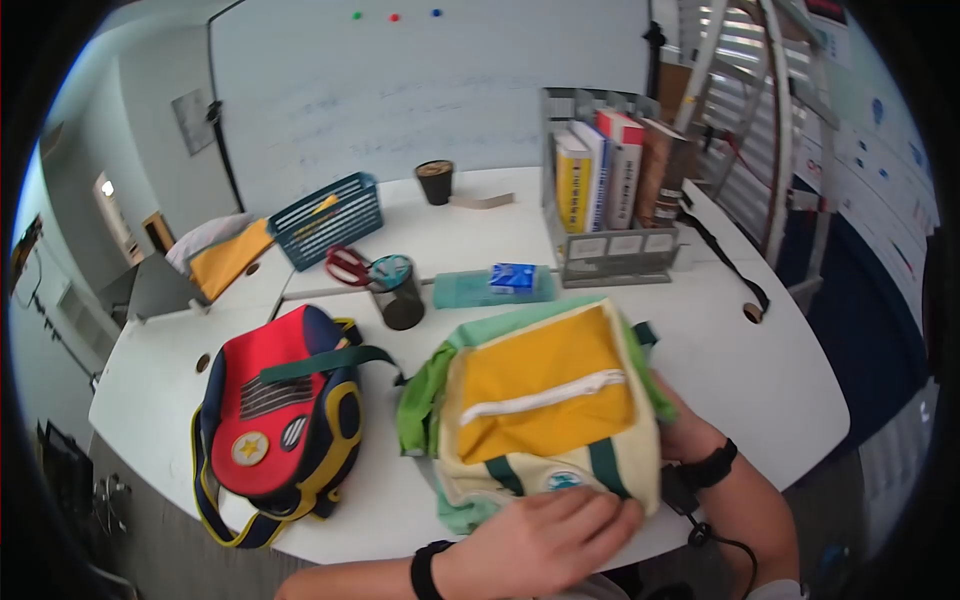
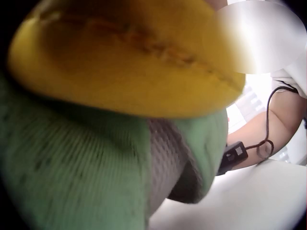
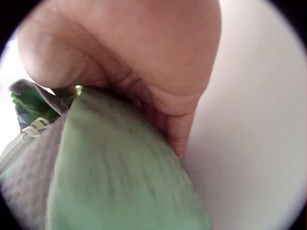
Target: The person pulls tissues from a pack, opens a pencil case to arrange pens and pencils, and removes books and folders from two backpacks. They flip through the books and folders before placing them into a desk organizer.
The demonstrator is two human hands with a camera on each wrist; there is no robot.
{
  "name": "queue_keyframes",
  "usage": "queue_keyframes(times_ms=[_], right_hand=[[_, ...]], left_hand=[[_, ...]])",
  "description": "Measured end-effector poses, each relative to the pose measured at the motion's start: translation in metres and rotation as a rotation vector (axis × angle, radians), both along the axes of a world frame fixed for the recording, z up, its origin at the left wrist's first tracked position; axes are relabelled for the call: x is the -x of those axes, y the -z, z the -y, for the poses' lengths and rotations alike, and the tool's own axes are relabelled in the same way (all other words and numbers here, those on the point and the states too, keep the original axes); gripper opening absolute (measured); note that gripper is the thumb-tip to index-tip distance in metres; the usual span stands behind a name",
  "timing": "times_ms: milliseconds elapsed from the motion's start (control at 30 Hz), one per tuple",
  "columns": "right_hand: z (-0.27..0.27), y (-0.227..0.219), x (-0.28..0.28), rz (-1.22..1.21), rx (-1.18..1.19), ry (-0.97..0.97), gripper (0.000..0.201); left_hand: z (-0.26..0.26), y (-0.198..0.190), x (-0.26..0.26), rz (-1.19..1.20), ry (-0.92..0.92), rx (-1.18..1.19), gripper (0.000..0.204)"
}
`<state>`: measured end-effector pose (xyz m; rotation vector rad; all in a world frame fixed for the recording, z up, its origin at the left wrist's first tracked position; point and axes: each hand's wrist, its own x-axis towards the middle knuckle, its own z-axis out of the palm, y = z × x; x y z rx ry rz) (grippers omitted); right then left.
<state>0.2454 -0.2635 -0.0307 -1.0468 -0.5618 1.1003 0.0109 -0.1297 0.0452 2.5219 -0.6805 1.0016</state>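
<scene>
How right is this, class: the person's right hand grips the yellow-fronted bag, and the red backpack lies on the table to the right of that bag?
One side is wrong: the red backpack lies to the left of the yellow-fronted bag, as the head view shows. It is on the table, and the right hand grips the bag.

Backpack: cream body, yellow front panel with white zip across it, two dark green straps, round badge near the bottom edge. Light green sides, bright green bit sticking out left, grey mesh visible in both wrist views. Sits on the bench, front up, slightly skewed. Right hand grips its side; left hand at near edge, hold unclear.
</scene>
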Motion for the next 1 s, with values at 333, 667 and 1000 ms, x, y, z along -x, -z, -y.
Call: queue_keyframes(times_ms=[333,667,1000], right_hand=[[0.078,-0.043,0.007,0.869,0.531,0.085,0.02],[0.046,-0.03,0.037,1.082,0.379,0.145,0.027],[0.047,-0.027,0.023,0.845,0.501,-0.037,0.015]], left_hand=[[-0.041,-0.043,0.025,-0.589,0.072,0.148,0.037],[-0.084,0.006,-0.008,-0.815,0.029,-0.044,0.05],[-0.104,0.018,0.002,-0.791,0.129,0.045,0.048]])
